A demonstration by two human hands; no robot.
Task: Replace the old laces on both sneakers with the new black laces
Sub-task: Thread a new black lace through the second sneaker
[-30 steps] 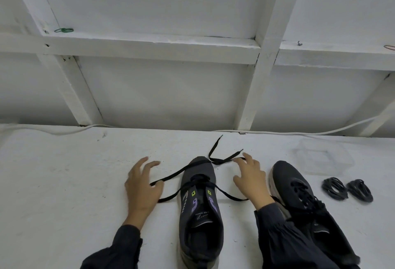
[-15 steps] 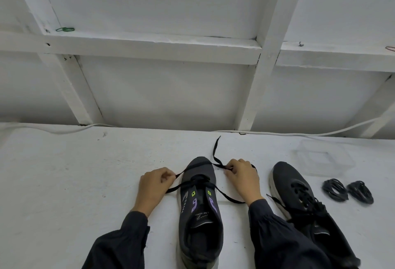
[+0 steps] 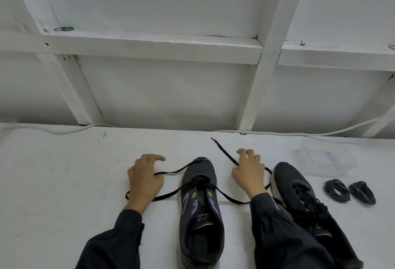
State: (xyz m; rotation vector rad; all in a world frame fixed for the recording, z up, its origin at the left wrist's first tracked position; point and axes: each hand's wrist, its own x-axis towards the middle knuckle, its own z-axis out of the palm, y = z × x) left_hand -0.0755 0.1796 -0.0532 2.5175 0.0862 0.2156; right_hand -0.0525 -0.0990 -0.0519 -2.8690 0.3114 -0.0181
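Sneaker [image 3: 201, 211] sits lower centre, toe away, on white table [image 3: 64, 183]. Its black lace [image 3: 226, 197] trails out both sides. Left hand [image 3: 145, 181] lies palm-down over one end, fingers loose. Right hand [image 3: 249, 172] has bent fingers over the other end; can't tell if it's pinching. Second sneaker [image 3: 299, 194] and two coiled laces [image 3: 336, 190] are lower right, behind them a clear box [image 3: 324, 157]. White cable [image 3: 299, 134] runs along the white framed wall [image 3: 171, 97].

light: soft, even, dim-grey | shadows: faint | glare: slight on white surfaces | edges: wide-angle bowing | focus: mildly soft
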